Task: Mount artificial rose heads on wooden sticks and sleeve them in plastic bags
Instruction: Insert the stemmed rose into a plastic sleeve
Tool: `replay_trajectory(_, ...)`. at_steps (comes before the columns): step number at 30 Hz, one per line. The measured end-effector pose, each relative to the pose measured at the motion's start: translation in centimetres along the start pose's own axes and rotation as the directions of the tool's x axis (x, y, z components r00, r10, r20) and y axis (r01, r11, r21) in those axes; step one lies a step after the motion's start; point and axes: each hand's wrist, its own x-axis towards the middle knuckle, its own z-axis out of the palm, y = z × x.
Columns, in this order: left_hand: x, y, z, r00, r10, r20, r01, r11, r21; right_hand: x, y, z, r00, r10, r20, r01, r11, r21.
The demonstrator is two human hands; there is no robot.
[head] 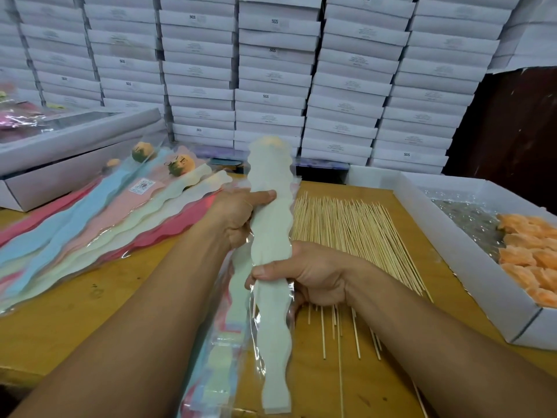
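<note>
Two hands are gripping one pale wavy plastic sleeve [272, 212] above the table [69, 312] | our left hand [238, 215] is clamping its upper part, right hand [313, 276] pinching lower | peach rose head [272, 142] is sitting inside its top (blurred) | wooden sticks [352, 230] are lying just beside.

Pale wavy plastic bag [272, 206] between left hand [238, 215] and right hand [313, 276]

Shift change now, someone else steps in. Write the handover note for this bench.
Left hand grips the upper part of a pale sleeve with a peach rose at its top; right hand grips it lower down.
Finished sleeved roses lie fanned on the left, sticks in the middle, loose rose heads in the box on the right.
Left: set this one down, mount and sleeve the rest.
</note>
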Motion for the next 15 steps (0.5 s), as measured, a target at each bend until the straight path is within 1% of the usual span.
replay_trajectory(5, 0.3, 0.0, 0.1, 0.997, 0.025, -0.071, -0.021, 0.998, 0.058, -0.1, 0.1, -0.2, 0.999, 0.000, -0.042, -0.002, 0.999, -0.051)
replay_trajectory(7, 0.4, 0.4, 0.2, 0.996, 0.003, -0.089, 0.008, 0.993, 0.119, -0.1, 0.1, -0.4, 0.999, -0.008, -0.051, 0.005, 0.998, -0.061)
replay_trajectory(8, 0.4, 0.7, 0.3, 0.996, -0.009, -0.085, 0.024, 0.984, 0.177, -0.1, 0.1, -0.4, 0.998, -0.014, -0.060, 0.011, 0.998, -0.057)
replay_trajectory(10, 0.2, 1.5, 0.3, 0.998, -0.027, -0.049, 0.043, 0.929, 0.368, -0.1, 0.1, -0.6, 0.995, -0.031, -0.090, 0.029, 0.999, -0.027)
replay_trajectory(12, -0.2, 2.2, 0.5, 0.999, -0.046, 0.005, 0.036, 0.836, 0.548, -0.1, -0.1, -0.8, 0.993, -0.051, -0.109, 0.052, 0.999, 0.005)
replay_trajectory(13, -0.4, 2.5, 0.7, 0.998, -0.058, 0.029, 0.029, 0.801, 0.598, -0.2, -0.1, -0.9, 0.991, -0.064, -0.119, 0.066, 0.998, 0.014)
replay_trajectory(15, -0.6, 2.9, 1.0, 0.995, -0.074, 0.067, 0.015, 0.772, 0.635, -0.2, -0.2, -0.9, 0.984, -0.095, -0.148, 0.098, 0.995, 0.017)
